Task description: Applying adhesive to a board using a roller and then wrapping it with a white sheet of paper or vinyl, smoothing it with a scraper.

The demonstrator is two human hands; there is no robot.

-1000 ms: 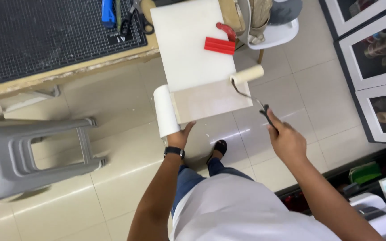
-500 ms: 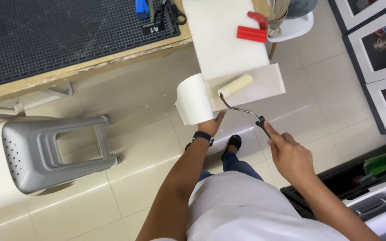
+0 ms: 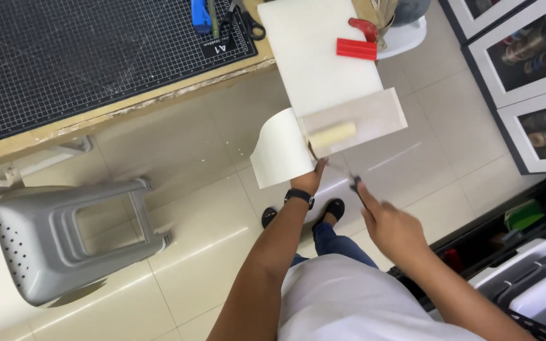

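At the far left we see a grey moulded-plastic stool [image 3: 64, 243] with a perforated side and a rectangular cut-out in its seat, standing on glossy cream floor tiles [image 3: 178, 164]. Above it runs a wooden workbench edge [image 3: 127, 107] topped by a black gridded cutting mat [image 3: 83, 57], with black-handled scissors [image 3: 248, 19] lying near its corner. Moving right, a curled sheet of cream backing paper [image 3: 279, 148] hangs off the near end of a smooth white rectangular board [image 3: 317, 57] that juts out from the bench. Our left hand [image 3: 314, 177], with a black wristband, is closed on the board's near edge where the curl begins. Just beyond it, a pale cylindrical foam roller [image 3: 331, 136] lies on the translucent film [image 3: 374, 113] at the board's end. The roller's thin bent metal stem runs back to a dark handle that our right hand [image 3: 393, 230] clenches; the hand is motion-blurred. Farther up the board sit a flat red ribbed plastic scraper [image 3: 356, 48] and a red curved handle [image 3: 364, 28]. At the far right stand glass-fronted white cabinets [image 3: 532, 69].
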